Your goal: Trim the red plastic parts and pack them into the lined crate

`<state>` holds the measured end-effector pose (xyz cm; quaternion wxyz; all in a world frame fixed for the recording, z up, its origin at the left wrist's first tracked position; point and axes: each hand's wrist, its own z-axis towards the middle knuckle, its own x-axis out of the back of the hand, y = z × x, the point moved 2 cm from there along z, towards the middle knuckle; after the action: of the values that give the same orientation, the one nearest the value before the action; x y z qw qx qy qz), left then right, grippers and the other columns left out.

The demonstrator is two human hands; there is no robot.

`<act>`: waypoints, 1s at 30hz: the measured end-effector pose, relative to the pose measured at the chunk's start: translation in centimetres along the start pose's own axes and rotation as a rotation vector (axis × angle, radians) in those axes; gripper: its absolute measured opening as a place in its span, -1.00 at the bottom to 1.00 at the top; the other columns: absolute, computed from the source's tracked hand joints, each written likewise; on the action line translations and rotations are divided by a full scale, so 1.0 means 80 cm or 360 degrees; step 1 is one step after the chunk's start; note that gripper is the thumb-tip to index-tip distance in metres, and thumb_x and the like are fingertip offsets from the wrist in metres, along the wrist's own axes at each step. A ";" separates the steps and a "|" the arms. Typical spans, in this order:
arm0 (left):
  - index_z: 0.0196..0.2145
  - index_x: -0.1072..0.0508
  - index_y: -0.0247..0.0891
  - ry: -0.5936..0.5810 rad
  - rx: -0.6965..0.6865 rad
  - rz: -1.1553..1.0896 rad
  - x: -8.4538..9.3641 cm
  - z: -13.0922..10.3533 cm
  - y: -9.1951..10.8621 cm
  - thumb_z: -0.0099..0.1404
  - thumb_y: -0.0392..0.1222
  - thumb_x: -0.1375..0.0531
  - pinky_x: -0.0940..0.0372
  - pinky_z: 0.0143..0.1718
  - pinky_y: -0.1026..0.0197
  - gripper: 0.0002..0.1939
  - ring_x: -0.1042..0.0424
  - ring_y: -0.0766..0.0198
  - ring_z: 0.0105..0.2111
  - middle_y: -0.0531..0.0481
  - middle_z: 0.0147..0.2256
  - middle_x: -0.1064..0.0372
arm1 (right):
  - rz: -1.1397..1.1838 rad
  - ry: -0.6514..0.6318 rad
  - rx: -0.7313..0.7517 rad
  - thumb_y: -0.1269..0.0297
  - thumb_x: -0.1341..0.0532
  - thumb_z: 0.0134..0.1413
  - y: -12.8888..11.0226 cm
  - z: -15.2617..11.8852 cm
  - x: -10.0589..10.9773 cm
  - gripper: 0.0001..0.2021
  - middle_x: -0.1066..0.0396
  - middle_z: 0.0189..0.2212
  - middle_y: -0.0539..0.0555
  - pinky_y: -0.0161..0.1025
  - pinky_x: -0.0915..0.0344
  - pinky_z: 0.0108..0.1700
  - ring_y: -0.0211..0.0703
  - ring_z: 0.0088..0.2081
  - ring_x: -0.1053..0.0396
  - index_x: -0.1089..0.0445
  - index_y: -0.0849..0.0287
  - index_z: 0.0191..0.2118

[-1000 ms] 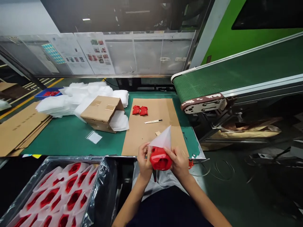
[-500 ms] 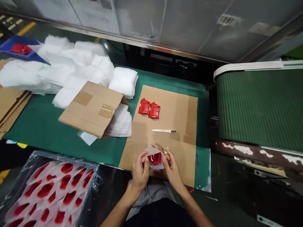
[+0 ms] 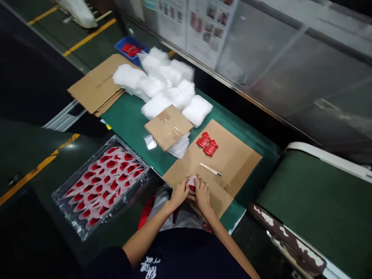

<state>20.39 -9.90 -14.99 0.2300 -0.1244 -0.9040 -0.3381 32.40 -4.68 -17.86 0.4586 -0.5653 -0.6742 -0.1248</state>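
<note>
A red part wrapped in a thin white sheet [image 3: 192,186] is between my hands, low over the cardboard mat at the table's front edge. My left hand [image 3: 179,193] closes its fingers on the left side of the wrapped part. Across its right side lies my right hand [image 3: 202,195], its fingers bent over the wrapping. Much of the red part is hidden by wrapping and fingers. Beyond them on the cardboard mat [image 3: 232,155] lie a slim craft knife [image 3: 210,169] and two red plastic pieces [image 3: 207,144], side by side.
Left of the mat, an open-ended carton [image 3: 165,126] holds white sheets, with white sheet stacks [image 3: 162,81] behind. A plastic-lined crate [image 3: 101,186] of wrapped red parts stands lower left. Flat cardboard [image 3: 99,83] and a blue bin [image 3: 130,48] are farther left; a green conveyor [image 3: 316,193] is right.
The view has swung left and tilted, showing more of the crate and floor. My right hand has moved over the wrapped part, covering more of it. The knife and two red pieces stay put.
</note>
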 end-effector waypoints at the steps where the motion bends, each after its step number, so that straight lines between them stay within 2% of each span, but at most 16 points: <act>1: 0.08 -0.39 -0.22 0.0028 0.0019 -0.0021 0.001 -0.005 -0.003 0.33 -0.29 -0.03 -0.33 -0.29 0.28 -0.61 -0.55 0.21 -0.30 -0.03 -0.31 -0.56 | -0.0031 -0.0028 -0.0041 0.33 -0.36 -0.08 -0.005 0.001 -0.003 -0.38 -0.27 0.09 0.35 0.03 -0.33 0.00 0.20 0.07 -0.33 -0.23 0.15 0.16; 3: 0.04 -0.42 -0.18 0.0105 0.0078 -0.0049 0.015 -0.012 -0.020 0.32 -0.27 -0.07 -0.32 -0.34 0.32 -0.65 -0.53 0.26 -0.35 0.03 -0.36 -0.55 | -0.0054 -0.0045 -0.0068 0.36 -0.26 0.01 -0.010 0.000 -0.006 -0.50 -0.35 -0.05 0.34 -0.04 -0.38 -0.17 0.15 -0.10 -0.41 -0.26 0.19 0.12; 5: 0.01 -0.44 -0.20 0.0242 0.0191 -0.0032 0.045 -0.016 -0.058 0.34 -0.27 -0.05 -0.33 -0.31 0.31 -0.68 -0.52 0.26 -0.34 0.02 -0.34 -0.54 | -0.0034 -0.0041 -0.0077 0.35 -0.20 0.03 -0.009 -0.003 -0.005 -0.54 -0.37 -0.13 0.29 -0.09 -0.38 -0.24 0.11 -0.17 -0.44 -0.27 0.21 0.10; 7: -0.01 -0.44 -0.29 0.0433 0.0349 0.0041 0.090 -0.016 -0.114 0.37 -0.31 0.04 -0.34 -0.17 0.21 -0.65 -0.50 0.18 -0.20 -0.14 -0.20 -0.52 | 0.0032 -0.0025 -0.0070 0.32 -0.17 -0.02 -0.006 -0.004 0.000 -0.56 -0.38 -0.18 0.25 -0.11 -0.37 -0.25 0.09 -0.20 -0.45 -0.30 0.22 0.04; 10: 0.02 -0.40 -0.43 0.0642 0.0489 0.0200 0.162 -0.001 -0.213 0.37 -0.37 0.13 -0.21 0.08 -0.03 -0.59 -0.34 -0.01 0.07 -0.39 0.04 -0.36 | 0.0187 0.0019 -0.0058 0.21 -0.17 -0.14 -0.010 -0.002 0.009 -0.60 -0.40 -0.26 0.19 -0.10 -0.38 -0.23 0.09 -0.23 -0.45 -0.33 0.21 -0.11; 13: 0.02 -0.41 -0.42 0.0592 0.0376 0.0331 0.208 0.029 -0.295 0.36 -0.30 0.00 -0.13 0.16 -0.10 -0.65 -0.26 -0.05 0.14 -0.38 0.08 -0.33 | 0.0348 0.0096 -0.0098 0.03 -0.18 -0.28 -0.038 -0.005 0.012 -0.59 -0.40 -0.38 0.12 -0.04 -0.39 -0.25 0.11 -0.31 -0.43 -0.29 0.14 -0.25; 16: 0.00 -0.44 -0.37 0.0420 0.0191 0.0440 0.220 0.052 -0.350 0.34 -0.18 -0.14 -0.15 0.15 -0.10 -0.68 -0.30 0.01 0.11 -0.25 0.04 -0.38 | 0.0473 0.0194 -0.0181 -0.14 -0.19 -0.31 -0.097 -0.017 -0.001 -0.49 -0.38 -0.44 0.08 -0.02 -0.39 -0.27 0.08 -0.37 -0.41 -0.23 0.13 -0.26; 20: -0.01 -0.44 -0.32 0.0297 0.0044 0.0554 0.217 0.057 -0.392 0.36 -0.09 -0.14 -0.13 0.17 -0.15 -0.67 -0.28 0.04 0.13 -0.18 0.08 -0.36 | 0.0579 0.0236 -0.0139 -0.19 -0.17 -0.13 -0.214 -0.020 -0.048 -0.44 -0.41 -0.32 0.09 -0.10 -0.39 -0.21 0.00 -0.28 -0.42 -0.21 0.17 -0.13; 23: 0.00 -0.47 -0.37 0.0267 -0.0056 0.0597 0.221 0.062 -0.405 0.38 -0.14 -0.08 -0.12 0.17 -0.15 -0.65 -0.24 -0.03 0.15 -0.28 0.12 -0.33 | 0.0582 0.0207 0.0050 -0.11 -0.16 -0.04 -0.306 0.006 -0.102 -0.46 -0.41 -0.20 0.11 -0.14 -0.37 -0.11 -0.05 -0.19 -0.40 -0.19 0.18 -0.04; 25: 0.05 -0.47 -0.34 0.0258 -0.0156 0.0612 0.230 0.072 -0.410 0.37 -0.20 -0.05 -0.11 0.18 -0.12 -0.63 -0.20 -0.06 0.18 -0.29 0.18 -0.27 | 0.0529 0.0200 0.0180 0.00 -0.16 0.00 -0.356 0.032 -0.139 -0.52 -0.38 -0.11 0.15 -0.14 -0.33 -0.02 -0.05 -0.10 -0.38 -0.18 0.19 -0.02; 27: 0.12 -0.41 -0.28 0.0263 -0.0246 0.0627 0.242 0.085 -0.415 0.34 -0.28 -0.02 -0.10 0.20 -0.10 -0.57 -0.16 -0.05 0.21 -0.23 0.24 -0.21 | 0.0435 0.0202 0.0265 0.16 -0.15 0.01 -0.390 0.054 -0.171 -0.60 -0.32 -0.02 0.22 -0.12 -0.28 0.06 -0.03 0.01 -0.33 -0.19 0.20 -0.03; 30: 0.18 -0.36 -0.23 0.0265 -0.0322 0.0661 0.260 0.101 -0.429 0.32 -0.35 0.02 -0.04 0.25 -0.13 -0.50 -0.13 -0.03 0.25 -0.18 0.26 -0.19 | 0.0247 0.0152 0.0331 0.41 -0.12 -0.04 -0.415 0.074 -0.207 -0.65 -0.23 0.09 0.27 -0.16 -0.30 0.00 -0.03 0.06 -0.30 -0.23 0.19 -0.06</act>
<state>-13.34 -28.42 -28.99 0.3546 -0.3018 -0.7986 -0.3814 -0.50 -22.27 -22.07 0.5546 -0.5585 -0.6151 -0.0452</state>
